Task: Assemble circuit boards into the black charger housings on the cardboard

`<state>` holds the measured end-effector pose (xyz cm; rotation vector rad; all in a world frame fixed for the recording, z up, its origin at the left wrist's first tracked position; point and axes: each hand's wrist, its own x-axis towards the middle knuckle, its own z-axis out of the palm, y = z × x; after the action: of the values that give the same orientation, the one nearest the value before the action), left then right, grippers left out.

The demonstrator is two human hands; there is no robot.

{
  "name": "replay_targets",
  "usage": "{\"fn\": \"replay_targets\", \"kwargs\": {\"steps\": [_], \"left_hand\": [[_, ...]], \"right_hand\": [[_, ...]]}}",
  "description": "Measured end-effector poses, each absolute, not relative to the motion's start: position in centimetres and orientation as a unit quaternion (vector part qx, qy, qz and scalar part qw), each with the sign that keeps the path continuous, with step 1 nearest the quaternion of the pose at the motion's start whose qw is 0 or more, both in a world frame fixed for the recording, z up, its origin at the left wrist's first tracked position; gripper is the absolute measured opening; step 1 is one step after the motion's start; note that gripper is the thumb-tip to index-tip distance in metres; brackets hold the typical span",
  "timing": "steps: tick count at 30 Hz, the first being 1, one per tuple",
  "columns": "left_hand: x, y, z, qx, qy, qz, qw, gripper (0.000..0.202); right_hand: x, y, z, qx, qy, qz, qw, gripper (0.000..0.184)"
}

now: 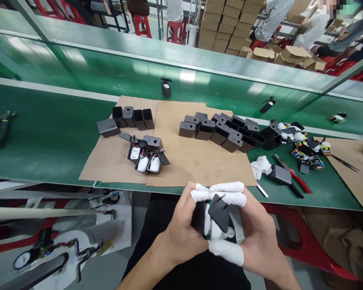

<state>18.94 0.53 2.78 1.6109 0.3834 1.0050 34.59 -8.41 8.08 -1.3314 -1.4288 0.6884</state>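
Note:
Over my lap, both hands hold a black power adapter (219, 214) whose end is uncovered. White-wrapped parts and a bit of green circuit board show in its case, and a black end plate with metal pins sits tilted over them. My left hand (180, 229) is wrapped round the case. The fingers of my right hand (257, 229), in white finger cots, close on the plate and the white parts from above and below. Ahead on the cardboard (169, 157) stand several open adapters (143, 161) with white insides and hinged-out end plates.
Several empty black cases (139, 117) stand at left, and a larger group (220, 131) lies at right. Red-handled pliers (293, 175), a white cloth (261, 166) and loose circuit parts (305, 149) lie further right. Cutters (3, 127) rest far left; a gauge (22, 259) is below.

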Motion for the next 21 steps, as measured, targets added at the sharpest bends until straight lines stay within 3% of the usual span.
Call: {"fn": "replay_targets", "kwargs": {"steps": [2,8,14,18,21], "left_hand": [[19.0,0.5,2.8,0.685,0.174,0.421,0.569,0.055],[18.9,0.6,2.6,0.679,0.17,0.421,0.577,0.048],[18.6,0.7,1.9,0.668,0.185,0.406,0.596,0.054],[18.6,0.9,2.3,0.666,0.178,0.412,0.595,0.058],[18.7,1.1,2.7,0.674,0.168,0.414,0.589,0.063]], "right_hand": [[34.4,-8.4,7.9,-0.559,-0.576,0.289,0.523,0.055],[33.9,-8.4,8.2,-0.56,-0.603,0.265,0.503,0.069],[34.9,-9.5,9.6,-0.523,-0.51,0.242,0.638,0.061],[35.9,-9.0,10.9,-0.514,-0.516,0.331,0.6,0.06],[36.1,-8.3,11.3,-0.515,-0.521,0.365,0.575,0.049]]}}
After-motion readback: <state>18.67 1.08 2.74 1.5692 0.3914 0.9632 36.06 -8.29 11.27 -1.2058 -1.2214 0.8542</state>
